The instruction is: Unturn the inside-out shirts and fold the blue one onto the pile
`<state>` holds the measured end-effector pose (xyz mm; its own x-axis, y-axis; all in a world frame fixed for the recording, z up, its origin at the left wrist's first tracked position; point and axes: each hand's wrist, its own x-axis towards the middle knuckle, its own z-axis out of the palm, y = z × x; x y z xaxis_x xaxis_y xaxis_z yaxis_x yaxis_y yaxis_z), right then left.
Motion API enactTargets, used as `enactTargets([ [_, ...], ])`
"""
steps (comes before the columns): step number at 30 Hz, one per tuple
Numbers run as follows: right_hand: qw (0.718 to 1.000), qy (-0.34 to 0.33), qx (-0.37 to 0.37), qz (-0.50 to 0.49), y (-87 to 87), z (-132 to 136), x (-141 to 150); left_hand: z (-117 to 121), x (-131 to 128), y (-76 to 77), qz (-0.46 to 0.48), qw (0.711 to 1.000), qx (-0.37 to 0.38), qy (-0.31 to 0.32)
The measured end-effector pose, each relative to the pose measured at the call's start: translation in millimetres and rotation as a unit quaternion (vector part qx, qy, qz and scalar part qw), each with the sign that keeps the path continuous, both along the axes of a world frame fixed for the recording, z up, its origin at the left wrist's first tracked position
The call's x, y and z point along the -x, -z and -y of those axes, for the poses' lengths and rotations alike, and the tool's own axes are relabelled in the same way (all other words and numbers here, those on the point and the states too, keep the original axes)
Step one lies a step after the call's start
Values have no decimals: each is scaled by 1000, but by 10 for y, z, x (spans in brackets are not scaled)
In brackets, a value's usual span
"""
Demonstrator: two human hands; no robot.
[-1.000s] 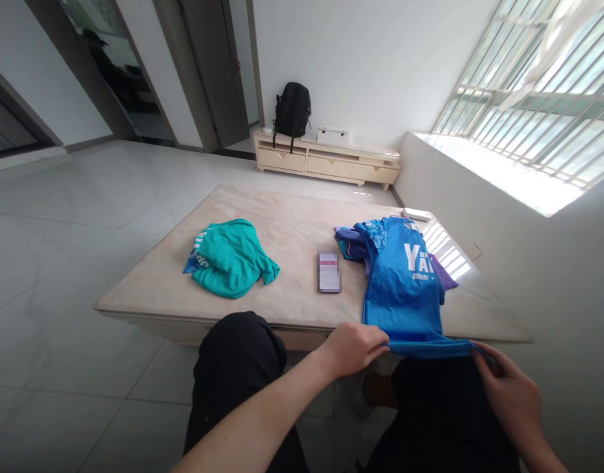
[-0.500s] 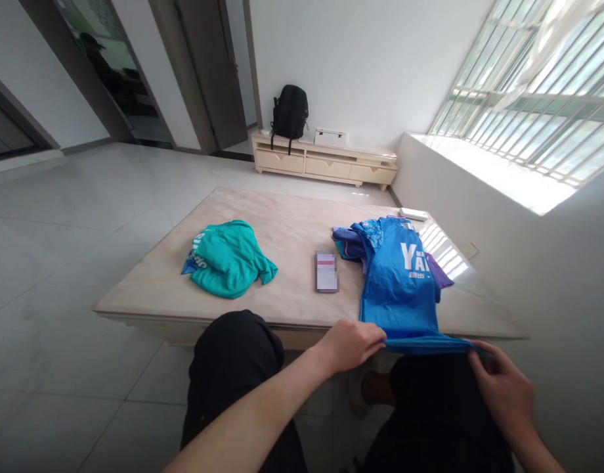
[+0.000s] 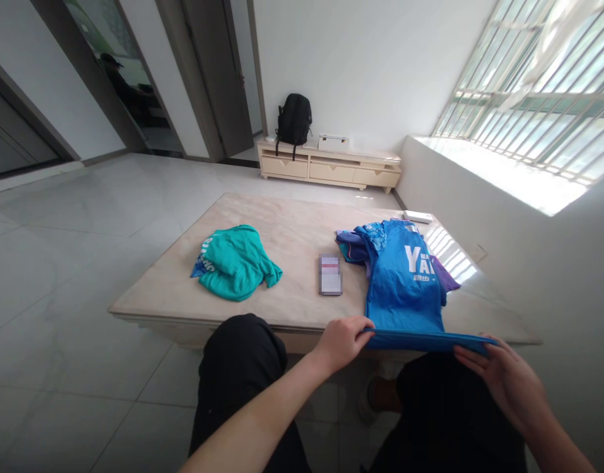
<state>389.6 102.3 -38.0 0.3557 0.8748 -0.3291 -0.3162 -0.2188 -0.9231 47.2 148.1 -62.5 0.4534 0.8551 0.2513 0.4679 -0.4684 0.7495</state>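
Observation:
A blue T-shirt (image 3: 403, 299) with white lettering lies over other clothes, its lower end hanging past the table's near edge. My left hand (image 3: 344, 341) pinches the left corner of its hem. At the hem's right end, my right hand (image 3: 509, 378) has the cloth between thumb and fingers, the fingers lying along the strip. Between the hands the hem is stretched into a narrow, folded band. Purple and dark blue garments (image 3: 354, 243) show from beneath the shirt. A crumpled green garment (image 3: 240, 263) with white print rests on the left side of the table.
The low stone-topped table (image 3: 282, 220) stands before my knees. A phone (image 3: 330, 274) lies mid-table, and a white box-like object (image 3: 417, 217) is at the far right. Beyond are a backpack (image 3: 295, 118) on a low cabinet (image 3: 331, 171) and a seated person (image 3: 122, 85) through a doorway.
My left hand has moved slightly left with its corner, and the hem band is now straighter and wider. My right hand's fingers have shifted inward along the hem. The view has turned slightly.

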Motion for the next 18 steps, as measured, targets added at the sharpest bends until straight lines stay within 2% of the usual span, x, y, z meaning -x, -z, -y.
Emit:
enactTargets([
  [2, 999, -22, -1, 33, 5, -61, -12, 31, 32, 56, 14, 1000, 16, -14],
  [5, 996, -29, -17, 81, 65, -205, -46, 68, 55, 112, 21, 1000, 9, 14],
  [9, 991, -30, -45, 120, 109, -573, -31, 50, 57, 147, 35, 999, 7, 28],
  [11, 987, -48, -64, 138, 35, -826, 41, 11, 58, 164, 45, 999, 15, 25],
  [13, 982, -73, -79, 155, -109, -1105, 156, -45, 66, 184, 58, 998, 27, 9],
  [16, 968, -130, -88, 193, -335, -1519, 353, -156, 97, 221, 71, 995, 51, -46],
  [18, 954, -161, -111, 229, -391, -1753, 454, -242, 126, 255, 77, 990, 76, -94],
])
